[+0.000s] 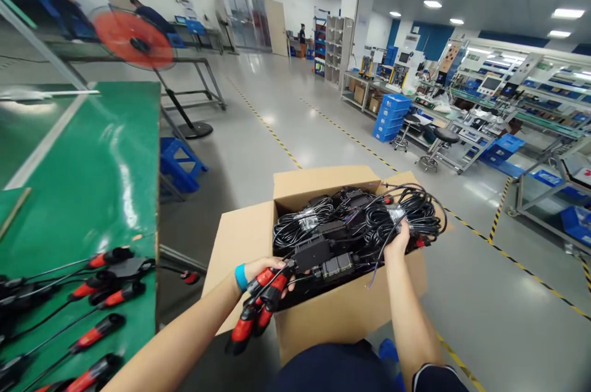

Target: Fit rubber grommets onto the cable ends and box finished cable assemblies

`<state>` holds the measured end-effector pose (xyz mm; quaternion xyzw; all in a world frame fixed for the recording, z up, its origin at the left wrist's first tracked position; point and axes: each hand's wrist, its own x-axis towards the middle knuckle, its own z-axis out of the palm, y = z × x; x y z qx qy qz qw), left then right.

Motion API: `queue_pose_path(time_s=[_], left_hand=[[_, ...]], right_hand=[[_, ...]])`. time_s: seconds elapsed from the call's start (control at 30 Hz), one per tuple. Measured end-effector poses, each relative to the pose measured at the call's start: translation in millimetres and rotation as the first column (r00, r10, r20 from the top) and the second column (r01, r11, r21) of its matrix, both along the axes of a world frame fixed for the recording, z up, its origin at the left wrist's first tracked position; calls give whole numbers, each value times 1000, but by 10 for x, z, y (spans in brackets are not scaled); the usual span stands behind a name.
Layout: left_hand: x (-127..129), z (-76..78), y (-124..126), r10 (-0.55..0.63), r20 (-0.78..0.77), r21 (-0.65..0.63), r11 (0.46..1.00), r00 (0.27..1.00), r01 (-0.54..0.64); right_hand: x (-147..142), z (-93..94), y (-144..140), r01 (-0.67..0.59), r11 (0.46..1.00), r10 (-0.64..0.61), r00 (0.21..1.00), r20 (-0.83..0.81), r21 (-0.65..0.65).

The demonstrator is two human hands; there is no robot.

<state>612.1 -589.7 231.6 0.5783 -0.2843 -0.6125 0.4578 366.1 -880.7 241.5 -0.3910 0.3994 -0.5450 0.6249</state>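
Over an open cardboard box (332,324), my left hand (264,269), with a blue wristband, is closed on a bunch of cables ending in red-and-black connectors (244,325). The connectors hang past the box's left front edge. A black junction box (312,254) adjoins the bunch. My right hand (398,240) grips a coil of black cable (422,213) at the box's right side, its fingers partly hidden by the coil. Inside the box lie another tied black coil (300,223) and several black modules, one a ribbed module (338,265).
A green-topped table (115,183) on the left bears several red-and-black connectors (95,333). Behind it stand a blue stool (180,164) and a red fan (133,40). Blue crates (391,118) and workbenches are to the right. Other people are far back.
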Motion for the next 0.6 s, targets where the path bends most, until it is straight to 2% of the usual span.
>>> queue_pose_path(time_s=[0.07,0.17,0.33,0.43,0.5,0.6], left_hand=[[66,-76,-133,-109,-64,10,994,992,110],[181,-191,-336,-219,-125,-12,976,968,219],[290,-328,-617,-284,-97,-26,959,954,282],[300,-397,-670,-230,4,-19,973,973,230],[310,-434,-652,-149,118,-23,988,982,152],[306,-431,-566,17,358,-50,999,933,1]], right_hand=[[-73,-299,-44,-37,997,39,999,-32,69],[-136,-598,-142,-93,984,104,992,-69,149],[-189,-793,-332,-95,967,115,991,-74,237],[-234,-835,-416,-69,957,101,990,-103,283],[-277,-861,-462,-10,949,64,985,-161,314],[-347,-903,-492,99,940,-6,962,-273,327]])
